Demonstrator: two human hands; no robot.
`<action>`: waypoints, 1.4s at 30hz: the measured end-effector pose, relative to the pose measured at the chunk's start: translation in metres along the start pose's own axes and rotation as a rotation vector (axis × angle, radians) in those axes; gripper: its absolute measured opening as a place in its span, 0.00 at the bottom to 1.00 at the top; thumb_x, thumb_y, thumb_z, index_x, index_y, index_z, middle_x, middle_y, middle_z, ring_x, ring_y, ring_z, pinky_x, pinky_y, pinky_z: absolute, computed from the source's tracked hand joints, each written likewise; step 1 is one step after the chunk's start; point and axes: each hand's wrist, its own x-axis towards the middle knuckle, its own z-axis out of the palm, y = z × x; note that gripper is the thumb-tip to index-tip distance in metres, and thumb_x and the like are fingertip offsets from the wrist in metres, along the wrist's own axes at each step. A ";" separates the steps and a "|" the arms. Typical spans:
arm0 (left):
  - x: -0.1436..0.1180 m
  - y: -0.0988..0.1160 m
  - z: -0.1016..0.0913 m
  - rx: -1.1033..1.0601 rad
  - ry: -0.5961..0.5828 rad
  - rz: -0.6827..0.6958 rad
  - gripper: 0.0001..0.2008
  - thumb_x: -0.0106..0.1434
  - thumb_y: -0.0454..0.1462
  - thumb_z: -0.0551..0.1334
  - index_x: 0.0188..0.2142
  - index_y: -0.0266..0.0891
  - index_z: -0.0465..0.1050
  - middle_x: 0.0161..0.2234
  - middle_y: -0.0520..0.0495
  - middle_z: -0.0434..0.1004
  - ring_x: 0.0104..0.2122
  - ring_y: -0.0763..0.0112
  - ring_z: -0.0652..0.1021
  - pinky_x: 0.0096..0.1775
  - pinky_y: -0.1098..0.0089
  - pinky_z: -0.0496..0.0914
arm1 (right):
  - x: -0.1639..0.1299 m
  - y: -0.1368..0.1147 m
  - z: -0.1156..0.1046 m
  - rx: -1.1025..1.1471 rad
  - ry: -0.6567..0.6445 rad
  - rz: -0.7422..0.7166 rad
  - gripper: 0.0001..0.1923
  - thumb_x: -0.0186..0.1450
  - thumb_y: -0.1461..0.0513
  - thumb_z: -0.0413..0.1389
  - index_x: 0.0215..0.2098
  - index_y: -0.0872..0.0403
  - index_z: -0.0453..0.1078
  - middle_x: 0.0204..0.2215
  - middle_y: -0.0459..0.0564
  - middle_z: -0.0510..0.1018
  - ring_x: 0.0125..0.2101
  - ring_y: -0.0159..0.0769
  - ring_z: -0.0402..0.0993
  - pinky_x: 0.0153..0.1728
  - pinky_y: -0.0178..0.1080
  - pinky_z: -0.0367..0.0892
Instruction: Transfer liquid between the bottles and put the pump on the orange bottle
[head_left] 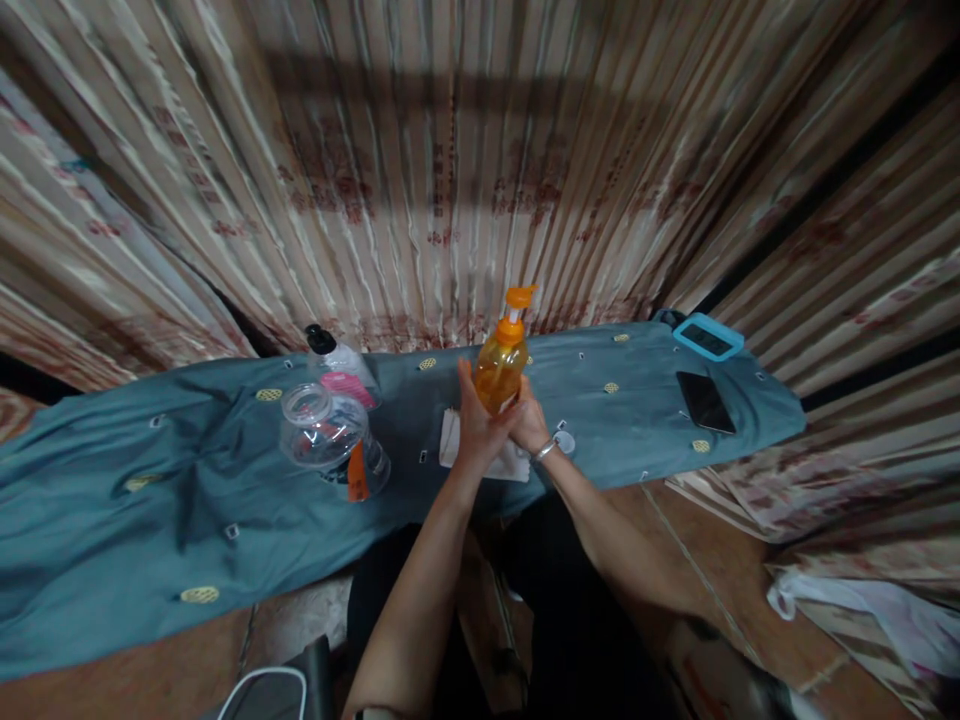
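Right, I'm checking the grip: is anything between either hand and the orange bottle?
Nothing visible: the left hand and right hand both hold the orange bottle, though their palms are partly hidden. The white cloth shows below the hands, not between.

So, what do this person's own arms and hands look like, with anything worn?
The left hand and right hand are gloveless, the forearms sleeveless. A slim silvery band, perhaps a bracelet, circles the right wrist.

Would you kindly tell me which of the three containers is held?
The amber pump bottle: the left hand and right hand grip it, while the black-capped bottle and clear wide-mouthed container sit untouched.
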 end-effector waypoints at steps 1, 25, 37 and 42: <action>-0.003 -0.002 0.000 0.005 -0.010 -0.015 0.57 0.49 0.43 0.74 0.69 0.41 0.41 0.71 0.31 0.44 0.71 0.49 0.53 0.68 0.50 0.55 | 0.006 0.001 0.000 -0.024 0.019 0.040 0.20 0.69 0.54 0.57 0.56 0.54 0.67 0.52 0.53 0.74 0.47 0.39 0.75 0.47 0.48 0.73; -0.057 -0.029 -0.081 0.276 -0.162 0.048 0.40 0.61 0.42 0.65 0.68 0.41 0.49 0.69 0.35 0.55 0.69 0.54 0.60 0.68 0.51 0.55 | 0.070 0.030 -0.010 -0.190 0.335 0.180 0.21 0.69 0.54 0.57 0.56 0.54 0.67 0.53 0.53 0.73 0.48 0.40 0.75 0.48 0.49 0.73; -0.067 -0.035 -0.074 0.173 -0.206 -0.111 0.36 0.61 0.43 0.65 0.66 0.42 0.55 0.68 0.36 0.58 0.68 0.53 0.62 0.66 0.48 0.59 | 0.056 0.040 -0.014 -0.201 0.354 0.053 0.21 0.69 0.54 0.57 0.57 0.54 0.66 0.54 0.53 0.72 0.50 0.41 0.74 0.49 0.50 0.72; -0.072 -0.033 -0.083 0.110 -0.159 -0.216 0.33 0.58 0.39 0.67 0.62 0.42 0.62 0.63 0.37 0.67 0.63 0.53 0.69 0.62 0.49 0.65 | 0.017 0.045 -0.028 -0.224 0.353 0.070 0.21 0.69 0.54 0.57 0.57 0.54 0.66 0.55 0.53 0.72 0.50 0.41 0.74 0.50 0.50 0.72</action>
